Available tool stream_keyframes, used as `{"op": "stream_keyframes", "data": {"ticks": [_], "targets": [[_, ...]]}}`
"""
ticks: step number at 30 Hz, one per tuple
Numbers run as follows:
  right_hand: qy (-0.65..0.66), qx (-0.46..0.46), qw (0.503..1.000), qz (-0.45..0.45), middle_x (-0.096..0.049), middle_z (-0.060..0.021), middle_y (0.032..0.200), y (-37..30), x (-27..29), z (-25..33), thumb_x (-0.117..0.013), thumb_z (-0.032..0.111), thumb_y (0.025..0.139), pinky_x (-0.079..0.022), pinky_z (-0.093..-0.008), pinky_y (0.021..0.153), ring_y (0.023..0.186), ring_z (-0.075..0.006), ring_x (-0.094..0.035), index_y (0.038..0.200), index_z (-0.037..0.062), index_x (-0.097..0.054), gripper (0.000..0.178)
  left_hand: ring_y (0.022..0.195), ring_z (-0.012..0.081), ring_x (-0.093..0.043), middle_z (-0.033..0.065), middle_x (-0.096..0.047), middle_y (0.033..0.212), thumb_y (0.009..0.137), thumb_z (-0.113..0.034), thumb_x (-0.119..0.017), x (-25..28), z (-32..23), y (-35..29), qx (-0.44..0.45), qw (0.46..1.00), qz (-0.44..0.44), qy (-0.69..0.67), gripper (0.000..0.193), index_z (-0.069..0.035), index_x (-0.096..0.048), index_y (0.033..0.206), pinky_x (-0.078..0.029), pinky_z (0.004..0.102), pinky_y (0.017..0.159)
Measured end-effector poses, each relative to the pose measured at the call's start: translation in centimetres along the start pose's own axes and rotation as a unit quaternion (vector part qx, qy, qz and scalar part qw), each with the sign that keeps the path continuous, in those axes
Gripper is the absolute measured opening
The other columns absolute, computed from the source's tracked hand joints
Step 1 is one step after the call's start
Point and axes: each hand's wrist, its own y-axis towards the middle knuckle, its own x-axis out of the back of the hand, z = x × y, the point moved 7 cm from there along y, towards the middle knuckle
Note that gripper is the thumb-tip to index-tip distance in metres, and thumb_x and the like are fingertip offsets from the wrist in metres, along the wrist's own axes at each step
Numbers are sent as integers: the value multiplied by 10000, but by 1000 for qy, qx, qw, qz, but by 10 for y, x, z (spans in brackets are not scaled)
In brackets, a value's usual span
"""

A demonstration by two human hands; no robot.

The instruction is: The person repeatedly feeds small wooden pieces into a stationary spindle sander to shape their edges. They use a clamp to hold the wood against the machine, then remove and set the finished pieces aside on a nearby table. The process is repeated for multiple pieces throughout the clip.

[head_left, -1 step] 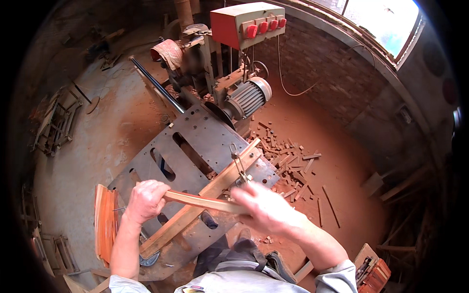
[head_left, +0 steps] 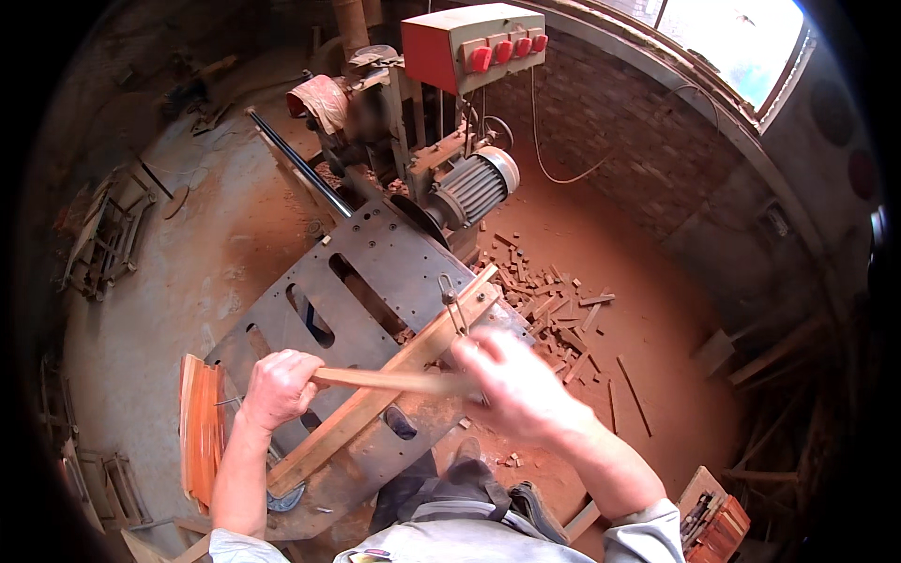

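My left hand (head_left: pixel 280 388) is closed round the left end of a slim wooden strip (head_left: pixel 380 379). The strip lies roughly level across the view, over a wooden rail (head_left: pixel 347 427) that slants across a slotted steel machine table (head_left: pixel 371 246). At its other end is my right hand (head_left: pixel 527 387). Motion smears those fingers, so their grip on the strip is unclear. A looped metal fitting (head_left: pixel 451 298) stands on the rail just beyond my right fingers. Beside my left forearm rests a stack of reddish wooden strips (head_left: pixel 201 430).
Behind the table are an electric motor (head_left: pixel 477 186) and a dark disc (head_left: pixel 419 218). A red-and-grey switch box (head_left: pixel 474 47) hangs above. Wood offcuts (head_left: pixel 563 324) litter the dusty floor to the right. A container of wood pieces (head_left: pixel 718 533) stands at lower right.
The strip has turned over a little: its reddish face no longer shows and it looks straighter. My right hand has shifted slightly up; my left keeps its hold.
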Motion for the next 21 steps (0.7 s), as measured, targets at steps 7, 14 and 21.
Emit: {"op": "stream_keyframes", "data": {"ticks": [7, 14, 21], "targets": [[162, -149, 954, -203, -613, -190, 1159, -63, -10, -69, -769, 114, 864, -551, -373, 846, 980, -299, -656, 1274, -23, -574, 474, 960, 365, -684, 188, -708, 1008, 921, -260, -656, -90, 51, -6, 279, 946, 21, -165, 285, -65, -692, 1126, -539, 444, 823], [233, -225, 925, -196, -628, -152, 1153, -94, -61, -73, -715, 50, 905, -562, -321, 824, 976, -213, -670, 1234, -39, -604, 358, 1048, 423, -638, 205, -675, 1095, 949, -369, -604, -176, 39, 46, 231, 959, 105, -124, 358, -73, -671, 1139, -512, 484, 902], [248, -254, 911, -208, -631, -159, 1156, -111, -71, -80, -715, 51, 901, -568, -332, 822, 961, -220, -674, 1235, -48, -599, 367, 1054, 344, -621, 148, -671, 1069, 959, -319, -598, -203, 26, 72, 168, 971, 140, -92, 283, -128, -733, 1119, -500, 451, 921]]}}
